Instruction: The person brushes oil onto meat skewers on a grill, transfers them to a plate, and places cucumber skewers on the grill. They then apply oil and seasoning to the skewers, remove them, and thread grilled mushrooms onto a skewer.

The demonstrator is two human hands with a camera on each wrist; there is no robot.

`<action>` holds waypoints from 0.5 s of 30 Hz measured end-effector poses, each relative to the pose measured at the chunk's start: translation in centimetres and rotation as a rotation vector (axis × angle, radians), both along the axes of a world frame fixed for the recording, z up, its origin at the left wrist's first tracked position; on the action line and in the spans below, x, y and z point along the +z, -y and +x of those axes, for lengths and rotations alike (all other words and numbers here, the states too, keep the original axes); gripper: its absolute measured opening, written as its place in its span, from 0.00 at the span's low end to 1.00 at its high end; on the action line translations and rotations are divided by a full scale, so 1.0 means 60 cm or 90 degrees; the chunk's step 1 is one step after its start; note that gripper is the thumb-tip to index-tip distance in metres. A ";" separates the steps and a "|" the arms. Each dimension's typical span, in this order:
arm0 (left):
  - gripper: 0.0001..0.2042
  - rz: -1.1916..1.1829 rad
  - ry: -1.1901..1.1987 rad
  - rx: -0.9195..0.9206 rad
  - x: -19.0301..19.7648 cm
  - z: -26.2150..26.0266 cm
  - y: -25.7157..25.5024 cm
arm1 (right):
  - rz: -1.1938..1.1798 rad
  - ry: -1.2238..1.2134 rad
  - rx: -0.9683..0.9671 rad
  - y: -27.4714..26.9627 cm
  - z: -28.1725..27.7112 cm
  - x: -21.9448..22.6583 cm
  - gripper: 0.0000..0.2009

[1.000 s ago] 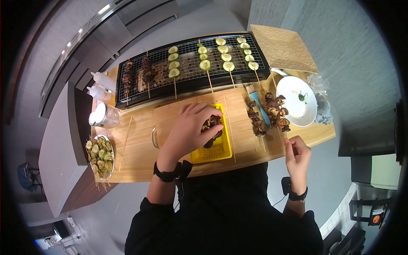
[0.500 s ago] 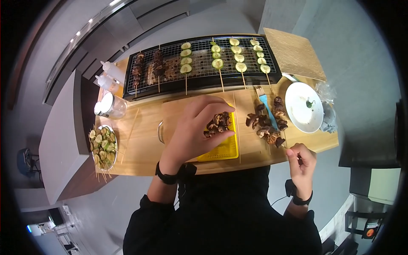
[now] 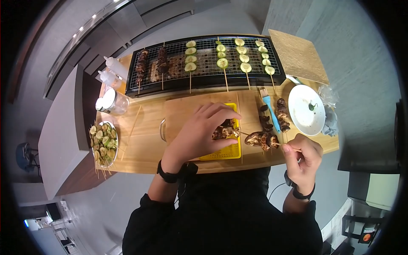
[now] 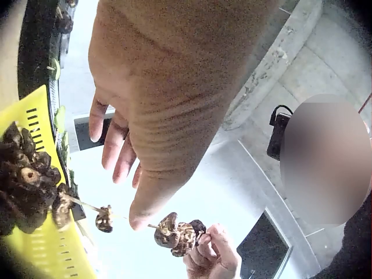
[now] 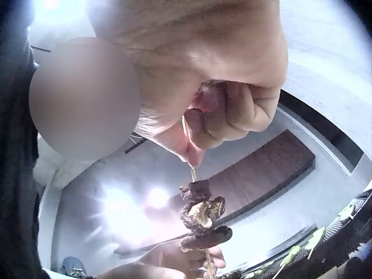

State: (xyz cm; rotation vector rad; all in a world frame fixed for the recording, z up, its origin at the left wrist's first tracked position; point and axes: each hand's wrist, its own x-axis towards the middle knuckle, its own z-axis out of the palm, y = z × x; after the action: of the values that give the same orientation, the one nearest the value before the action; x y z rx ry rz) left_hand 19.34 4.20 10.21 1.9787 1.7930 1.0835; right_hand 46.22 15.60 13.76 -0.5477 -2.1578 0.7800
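a: head view first. what's around?

b: the grill (image 3: 210,85) runs along the far side, carrying two dark skewers (image 3: 162,63) and four cucumber skewers (image 3: 222,63). bottles (image 3: 111,80), a jar (image 3: 121,104) and a heaped plate (image 3: 114,126) sit to the left; a bowl (image 3: 306,121) is at the right.

a: anything in the way?

b: the left hand (image 3: 197,129) hides part of the basket (image 3: 221,155) and its mushrooms (image 3: 227,127). a brush (image 3: 272,112) lies just past the held skewer (image 3: 255,139), between two loaded skewers (image 3: 281,112).

a: and the held skewer?

b: between the hands, its loaded part well right of the left hand. the right hand (image 3: 305,159) pinches its near end; the left is open, thumb and fingers spread wide.

a: left wrist view?

b: basket at the left edge, heaped. the left hand's fingers hang loose and apart. the skewer passes by its thumb; whether they touch, i can't tell. one mushroom sits between thumb and basket, more near the right hand.

a: right wrist view?

b: thumb and finger grip the skewer, the other fingers curled. mushrooms hang just below the fingertips, partly over the left hand. the grill shows at lower right.
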 end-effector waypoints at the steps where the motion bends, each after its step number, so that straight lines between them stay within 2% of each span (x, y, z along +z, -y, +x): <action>1: 0.26 -0.008 0.000 0.000 -0.001 -0.001 0.001 | 0.007 -0.010 -0.001 -0.001 -0.003 0.000 0.07; 8: 0.25 -0.037 0.015 -0.017 0.000 0.000 0.003 | 0.053 -0.045 -0.010 -0.003 -0.019 0.016 0.07; 15: 0.25 -0.011 -0.008 -0.024 -0.010 -0.002 0.001 | 0.114 -0.152 -0.032 -0.014 -0.006 0.019 0.06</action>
State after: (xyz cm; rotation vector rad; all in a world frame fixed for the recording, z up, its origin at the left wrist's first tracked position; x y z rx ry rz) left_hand 19.22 4.11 9.62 2.0057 1.7576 1.0420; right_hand 45.84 16.45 14.91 -0.3928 -1.9612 0.5863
